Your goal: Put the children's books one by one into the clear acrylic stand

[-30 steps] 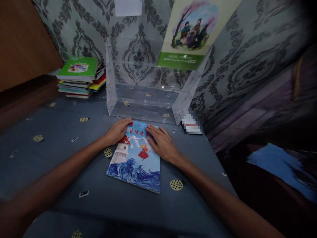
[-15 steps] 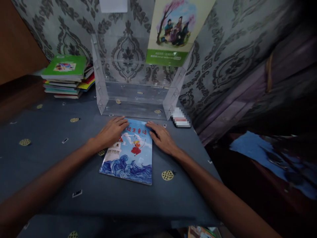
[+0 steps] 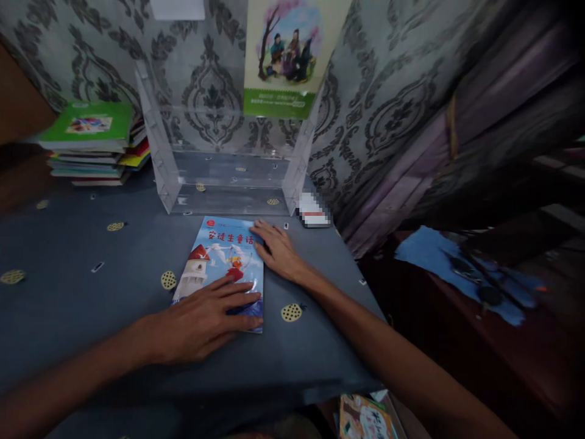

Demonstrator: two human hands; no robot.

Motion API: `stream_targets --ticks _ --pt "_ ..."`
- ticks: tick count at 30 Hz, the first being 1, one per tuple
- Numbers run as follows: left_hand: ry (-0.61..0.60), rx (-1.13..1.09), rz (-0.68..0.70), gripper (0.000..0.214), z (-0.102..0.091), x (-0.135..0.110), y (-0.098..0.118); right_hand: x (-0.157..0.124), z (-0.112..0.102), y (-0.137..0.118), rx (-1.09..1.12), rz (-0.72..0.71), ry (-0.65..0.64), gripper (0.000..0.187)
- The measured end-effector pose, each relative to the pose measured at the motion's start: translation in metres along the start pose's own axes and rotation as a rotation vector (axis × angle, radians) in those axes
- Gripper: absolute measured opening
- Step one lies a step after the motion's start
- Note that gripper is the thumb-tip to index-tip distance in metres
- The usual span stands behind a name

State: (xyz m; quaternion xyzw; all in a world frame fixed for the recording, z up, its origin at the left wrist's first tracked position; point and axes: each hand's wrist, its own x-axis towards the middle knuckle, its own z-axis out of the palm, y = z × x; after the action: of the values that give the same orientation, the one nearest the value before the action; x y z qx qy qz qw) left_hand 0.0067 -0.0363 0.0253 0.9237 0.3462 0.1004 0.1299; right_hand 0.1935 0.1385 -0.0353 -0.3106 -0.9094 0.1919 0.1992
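A blue picture book (image 3: 217, 256) with waves, a lighthouse and red characters on its cover lies flat on the grey cloth-covered table (image 3: 68, 292). My left hand (image 3: 205, 320) lies flat over the book's near end, fingers stretched out to the right. My right hand (image 3: 276, 250) rests at the book's far right corner, its fingers partly spread and touching the edge. A clear acrylic rack (image 3: 228, 177) stands just beyond the book against the wall. Neither hand grips anything.
A stack of books (image 3: 94, 143) with a green one on top sits at the back left. A small white box (image 3: 313, 213) lies right of the rack. A poster (image 3: 287, 55) hangs on the patterned wall. The table edge drops off at the right; another book (image 3: 363, 417) lies below.
My left hand slid from the book's far left corner down to its near end. The right hand stayed at the far right corner. The view shifted right.
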Motion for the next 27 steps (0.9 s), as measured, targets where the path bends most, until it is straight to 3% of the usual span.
stream_targets --ticks 8,11,14,17,19,21,24,27 --pt "0.155 -0.030 0.033 0.039 0.019 -0.003 -0.007 -0.057 -0.010 -0.040 -0.094 -0.034 -0.094 0.057" --pt "0.235 -0.117 0.024 0.027 0.019 -0.007 -0.007 -0.078 -0.014 -0.052 -0.085 -0.035 -0.134 0.062" --pt "0.361 -0.171 -0.122 0.024 0.016 -0.013 -0.018 -0.090 -0.016 -0.059 -0.056 -0.029 -0.166 0.065" --pt "0.490 -0.065 -0.422 0.034 0.019 -0.021 -0.044 -0.093 -0.016 -0.061 0.010 -0.015 -0.191 0.068" --pt "0.501 0.028 -0.627 0.046 0.024 -0.026 -0.064 -0.092 -0.016 -0.059 0.067 -0.007 -0.187 0.069" --pt "0.490 0.043 -0.726 0.055 0.028 -0.028 -0.077 -0.092 -0.014 -0.057 0.130 -0.003 -0.166 0.068" --pt "0.537 -0.135 -0.728 0.057 0.027 -0.027 -0.082 -0.093 -0.011 -0.053 0.225 0.034 -0.147 0.070" --pt "0.718 -0.593 -0.787 0.052 0.013 -0.021 -0.077 -0.094 -0.008 -0.050 0.299 0.086 -0.147 0.074"
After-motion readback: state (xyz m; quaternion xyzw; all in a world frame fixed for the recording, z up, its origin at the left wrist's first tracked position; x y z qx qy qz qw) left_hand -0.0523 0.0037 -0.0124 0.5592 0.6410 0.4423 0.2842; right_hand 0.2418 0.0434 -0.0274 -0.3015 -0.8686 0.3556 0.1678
